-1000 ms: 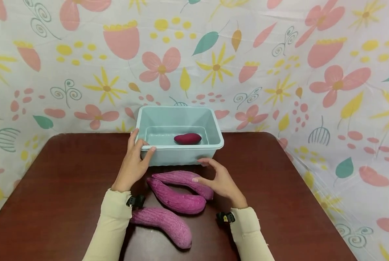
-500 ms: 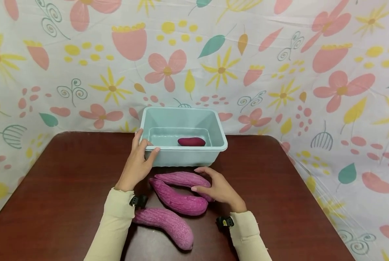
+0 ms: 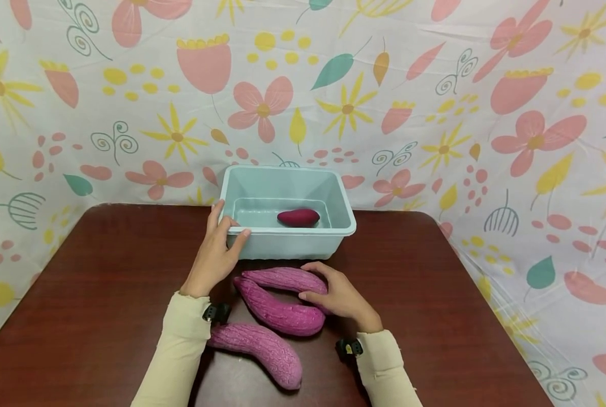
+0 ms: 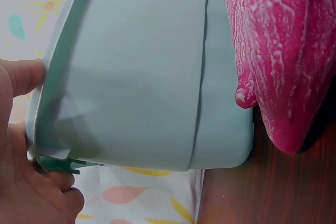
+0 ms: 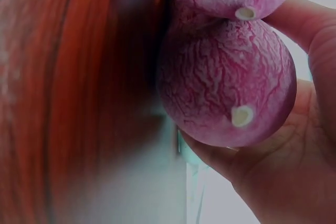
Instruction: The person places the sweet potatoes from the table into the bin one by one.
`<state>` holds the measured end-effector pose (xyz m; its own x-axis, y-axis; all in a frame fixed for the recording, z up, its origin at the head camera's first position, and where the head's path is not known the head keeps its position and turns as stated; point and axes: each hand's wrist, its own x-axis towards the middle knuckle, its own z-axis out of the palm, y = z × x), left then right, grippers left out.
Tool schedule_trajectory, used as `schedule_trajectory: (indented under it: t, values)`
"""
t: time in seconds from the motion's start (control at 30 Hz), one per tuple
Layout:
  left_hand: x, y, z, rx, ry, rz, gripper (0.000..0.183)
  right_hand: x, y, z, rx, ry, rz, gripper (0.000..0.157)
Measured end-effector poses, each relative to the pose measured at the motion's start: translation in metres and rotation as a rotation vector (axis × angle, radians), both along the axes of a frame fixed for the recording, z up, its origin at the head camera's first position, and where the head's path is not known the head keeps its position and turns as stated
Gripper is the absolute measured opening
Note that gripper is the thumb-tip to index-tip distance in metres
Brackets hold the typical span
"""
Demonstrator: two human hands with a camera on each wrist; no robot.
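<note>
From the head, we look forward and down across the dark red-brown wooden desk point(image 3: 410, 316). At the left wrist, we closely face the pale blue rectangular plastic tub point(image 4: 131, 77); at the right, a wrinkled purple vegetable point(image 5: 215, 77). The head view shares both.

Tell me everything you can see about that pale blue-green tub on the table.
The tub is pale blue-green, smooth and plastic-looking, roughly rectangular, with rounded corners, slanting walls and a projecting rim. A rectangular outline marks its floor. It stands upright, open side up, toward the back of the table, near the flowered cloth. The left hand grips its rim at the front left corner. One dark red vegetable lies inside, right of centre, near the front wall.
</note>
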<state>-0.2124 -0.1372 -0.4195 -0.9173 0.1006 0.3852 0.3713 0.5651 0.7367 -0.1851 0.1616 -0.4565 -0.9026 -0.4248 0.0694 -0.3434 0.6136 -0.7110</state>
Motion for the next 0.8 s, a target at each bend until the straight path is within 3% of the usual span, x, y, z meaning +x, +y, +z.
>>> schedule_trajectory:
  t: [0.4, 0.8]
  values:
    - [0.001, -0.001, 0.0, 0.006, -0.01, -0.003, 0.032, 0.0024, -0.0039, 0.0004, 0.008, 0.001, -0.011, 0.049]
    - [0.0001, -0.0004, -0.001, 0.01, 0.006, -0.005, 0.03, 0.0019, -0.0049, -0.0009, 0.027, 0.081, -0.057, 0.05]
